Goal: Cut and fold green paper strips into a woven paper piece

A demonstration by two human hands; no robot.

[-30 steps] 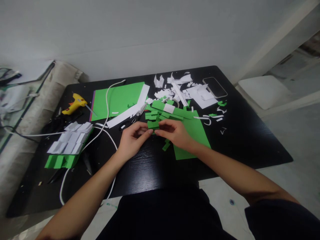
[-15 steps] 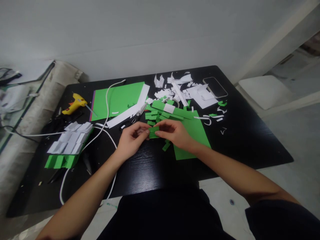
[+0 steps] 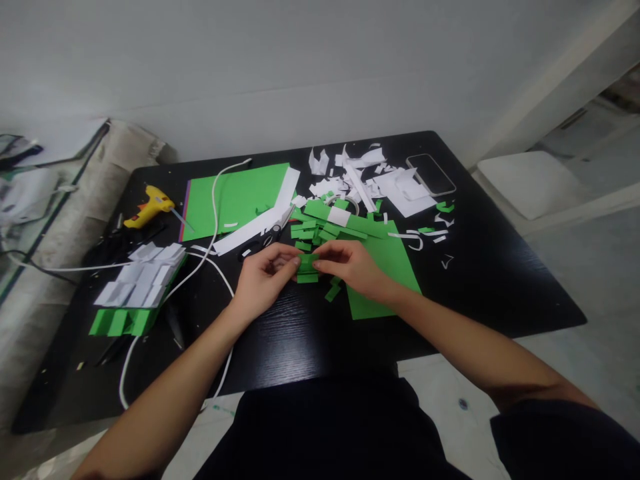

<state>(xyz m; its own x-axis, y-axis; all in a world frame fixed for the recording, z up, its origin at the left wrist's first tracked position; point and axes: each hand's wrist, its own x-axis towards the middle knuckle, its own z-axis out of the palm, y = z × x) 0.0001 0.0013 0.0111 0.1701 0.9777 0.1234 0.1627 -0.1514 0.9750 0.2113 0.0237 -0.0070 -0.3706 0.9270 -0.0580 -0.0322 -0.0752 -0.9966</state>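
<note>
Between my two hands is a small folded piece of green paper (image 3: 307, 267), its lower edge bent into a flap. My left hand (image 3: 266, 275) pinches its left side between thumb and fingers. On the right side, my right hand (image 3: 350, 265) grips it the same way. Just beyond my fingers lies a pile of small green paper pieces (image 3: 313, 232). A loose green strip (image 3: 333, 292) rests on the table below my right hand. Under my right wrist is a green sheet (image 3: 387, 267).
A yellow glue gun (image 3: 150, 208) lies at the left, near white and green folded paper stacks (image 3: 143, 277). A white cable (image 3: 216, 200) loops across the black table (image 3: 480, 280). White paper scraps (image 3: 357, 177), a tape roll and a phone (image 3: 431, 175) lie toward the back.
The green paper between my hands has been bent, so a flap now stands out along its lower edge. My hands have barely shifted.
</note>
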